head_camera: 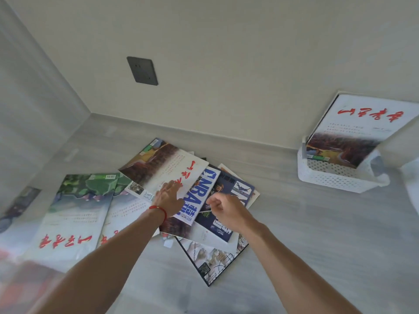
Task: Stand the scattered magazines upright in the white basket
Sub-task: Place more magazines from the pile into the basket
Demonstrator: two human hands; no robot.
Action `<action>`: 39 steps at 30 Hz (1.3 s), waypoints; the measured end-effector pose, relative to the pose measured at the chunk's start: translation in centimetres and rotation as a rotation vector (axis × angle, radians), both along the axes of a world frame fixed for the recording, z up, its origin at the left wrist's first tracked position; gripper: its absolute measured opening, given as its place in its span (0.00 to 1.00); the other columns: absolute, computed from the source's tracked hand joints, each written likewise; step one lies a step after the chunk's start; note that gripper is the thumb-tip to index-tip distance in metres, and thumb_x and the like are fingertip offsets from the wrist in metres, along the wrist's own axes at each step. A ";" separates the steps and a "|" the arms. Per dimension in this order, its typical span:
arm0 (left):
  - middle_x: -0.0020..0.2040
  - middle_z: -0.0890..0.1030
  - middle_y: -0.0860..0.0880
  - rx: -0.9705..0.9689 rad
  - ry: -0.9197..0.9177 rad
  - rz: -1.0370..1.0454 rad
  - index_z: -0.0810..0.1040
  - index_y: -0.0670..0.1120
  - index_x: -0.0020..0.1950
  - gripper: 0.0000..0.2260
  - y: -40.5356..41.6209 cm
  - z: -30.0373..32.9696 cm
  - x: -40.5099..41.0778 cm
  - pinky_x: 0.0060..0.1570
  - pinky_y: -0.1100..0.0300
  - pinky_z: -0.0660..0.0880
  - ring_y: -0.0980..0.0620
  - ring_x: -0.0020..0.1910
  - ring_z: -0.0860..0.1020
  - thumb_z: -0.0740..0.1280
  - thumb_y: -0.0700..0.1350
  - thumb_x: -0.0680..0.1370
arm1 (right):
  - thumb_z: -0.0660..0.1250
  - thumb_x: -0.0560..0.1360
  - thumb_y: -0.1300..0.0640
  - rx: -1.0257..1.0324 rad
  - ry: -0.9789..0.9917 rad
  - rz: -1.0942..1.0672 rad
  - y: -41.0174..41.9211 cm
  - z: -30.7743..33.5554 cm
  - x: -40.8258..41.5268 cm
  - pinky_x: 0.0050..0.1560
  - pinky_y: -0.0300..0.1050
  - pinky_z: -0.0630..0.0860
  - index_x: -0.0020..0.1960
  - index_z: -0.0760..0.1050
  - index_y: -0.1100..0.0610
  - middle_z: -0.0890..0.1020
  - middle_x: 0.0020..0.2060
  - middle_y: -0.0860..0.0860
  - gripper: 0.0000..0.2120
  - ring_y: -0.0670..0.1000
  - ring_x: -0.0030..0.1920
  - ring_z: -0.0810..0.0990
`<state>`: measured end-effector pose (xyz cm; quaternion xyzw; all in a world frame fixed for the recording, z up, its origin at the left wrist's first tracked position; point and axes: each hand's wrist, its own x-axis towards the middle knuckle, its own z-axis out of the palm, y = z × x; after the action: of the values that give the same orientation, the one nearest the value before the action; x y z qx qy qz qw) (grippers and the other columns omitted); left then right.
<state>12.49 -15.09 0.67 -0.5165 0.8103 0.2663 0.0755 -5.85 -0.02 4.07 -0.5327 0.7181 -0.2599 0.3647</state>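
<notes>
Several magazines lie scattered in an overlapping pile on the grey floor. My left hand lies flat, fingers straight, on a white magazine with red lettering at the top of the pile. My right hand hovers with loosely curled fingers over a dark blue magazine, beside a blue-and-white NBA magazine; it holds nothing that I can make out. The white perforated basket stands at the right by the wall, with one white magazine upright in it, leaning on the wall.
A green-covered magazine and another under it lie at the left. A black-and-white magazine sticks out at the pile's near side. A dark wall socket is above. A white object shows at the right edge.
</notes>
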 end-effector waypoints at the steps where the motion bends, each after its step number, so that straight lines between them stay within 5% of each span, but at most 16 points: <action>1: 0.83 0.57 0.46 0.038 -0.021 -0.053 0.61 0.50 0.81 0.32 -0.1 -0.3 0.2 0.79 0.47 0.56 0.46 0.81 0.56 0.67 0.49 0.79 | 0.65 0.81 0.61 0.014 -0.001 -0.010 -0.6 -0.2 0.8 0.54 0.33 0.78 0.63 0.80 0.56 0.85 0.56 0.49 0.12 0.45 0.55 0.82; 4: 0.84 0.54 0.49 0.044 0.014 -0.178 0.58 0.53 0.82 0.37 1.1 -0.7 0.6 0.80 0.46 0.54 0.48 0.82 0.54 0.69 0.52 0.76 | 0.64 0.81 0.62 0.079 0.024 -0.047 -1.7 -0.9 2.4 0.59 0.40 0.80 0.65 0.79 0.57 0.85 0.59 0.50 0.14 0.46 0.57 0.83; 6: 0.82 0.61 0.49 0.030 0.093 -0.221 0.62 0.53 0.81 0.37 3.0 -0.6 0.2 0.77 0.49 0.61 0.47 0.79 0.59 0.67 0.52 0.71 | 0.64 0.80 0.63 0.104 0.080 -0.122 -2.0 -1.5 3.0 0.61 0.45 0.79 0.65 0.79 0.58 0.84 0.60 0.52 0.15 0.50 0.60 0.81; 9: 0.74 0.73 0.48 0.224 0.302 -0.249 0.67 0.51 0.78 0.35 5.5 -0.4 -1.5 0.70 0.56 0.67 0.47 0.73 0.68 0.67 0.43 0.69 | 0.66 0.80 0.57 0.190 0.224 -0.271 -1.2 -2.8 2.9 0.65 0.54 0.75 0.68 0.75 0.60 0.80 0.64 0.56 0.17 0.58 0.66 0.77; 12: 0.74 0.73 0.47 0.275 0.413 -0.292 0.73 0.48 0.73 0.29 5.2 -0.5 -2.8 0.75 0.55 0.67 0.47 0.75 0.69 0.65 0.33 0.73 | 0.64 0.81 0.48 0.316 0.351 -0.304 1.2 -3.9 2.5 0.67 0.56 0.73 0.74 0.67 0.55 0.72 0.70 0.53 0.24 0.58 0.70 0.71; 15: 0.79 0.66 0.45 0.010 0.311 -0.298 0.71 0.46 0.75 0.22 0.5 -0.6 -3.7 0.79 0.51 0.59 0.44 0.79 0.61 0.65 0.39 0.80 | 0.64 0.81 0.46 0.321 0.378 -0.336 2.8 -4.4 3.2 0.66 0.57 0.73 0.77 0.62 0.50 0.67 0.74 0.50 0.27 0.57 0.70 0.68; 21: 0.84 0.47 0.50 -0.050 -0.093 -0.452 0.48 0.53 0.83 0.41 -8.6 -1.5 -4.9 0.79 0.37 0.49 0.45 0.83 0.46 0.65 0.63 0.78 | 0.64 0.81 0.50 0.216 0.369 -0.422 4.6 -5.0 5.0 0.65 0.53 0.72 0.73 0.66 0.51 0.71 0.70 0.48 0.22 0.52 0.68 0.71; 27: 0.77 0.58 0.42 -0.129 -0.204 -0.524 0.50 0.54 0.82 0.52 -8.9 -1.8 -5.2 0.78 0.37 0.50 0.39 0.79 0.56 0.70 0.72 0.67 | 0.65 0.81 0.56 0.125 0.291 -0.387 5.8 -4.9 3.9 0.65 0.39 0.70 0.69 0.75 0.55 0.79 0.63 0.52 0.16 0.50 0.63 0.76; 30: 0.67 0.66 0.42 -0.223 -0.204 -0.433 0.64 0.54 0.73 0.45 -7.0 -1.0 -5.4 0.69 0.41 0.66 0.39 0.68 0.67 0.72 0.73 0.63 | 0.67 0.80 0.55 0.155 0.232 -0.497 5.9 -4.7 3.4 0.57 0.38 0.75 0.66 0.75 0.57 0.76 0.61 0.54 0.15 0.49 0.53 0.80; 32: 0.60 0.71 0.44 -0.176 -0.013 -0.249 0.71 0.51 0.64 0.33 -5.9 -0.6 -5.0 0.59 0.48 0.73 0.42 0.61 0.73 0.77 0.64 0.66 | 0.68 0.79 0.56 0.151 0.159 -0.624 6.0 -4.7 2.8 0.49 0.39 0.76 0.66 0.71 0.57 0.73 0.60 0.54 0.17 0.49 0.47 0.80; 35: 0.49 0.78 0.48 0.015 0.207 -0.118 0.74 0.51 0.52 0.13 -4.0 -0.7 -3.8 0.42 0.55 0.77 0.45 0.48 0.80 0.74 0.51 0.74 | 0.69 0.78 0.56 0.156 0.035 -0.756 6.9 -5.4 1.7 0.37 0.29 0.71 0.68 0.67 0.61 0.71 0.62 0.57 0.22 0.51 0.47 0.79; 39: 0.38 0.79 0.44 0.236 0.373 -0.212 0.70 0.50 0.49 0.09 -1.8 0.0 -3.3 0.27 0.58 0.75 0.52 0.29 0.76 0.70 0.47 0.80 | 0.71 0.78 0.53 0.074 -0.066 -0.881 8.3 -6.0 0.3 0.48 0.30 0.69 0.75 0.59 0.64 0.68 0.68 0.61 0.34 0.53 0.58 0.74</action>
<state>9.21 -16.93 0.68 -0.3580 0.8232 0.4404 0.0116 -5.53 8.27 -1.88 -0.1538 0.8733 -0.3815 0.2610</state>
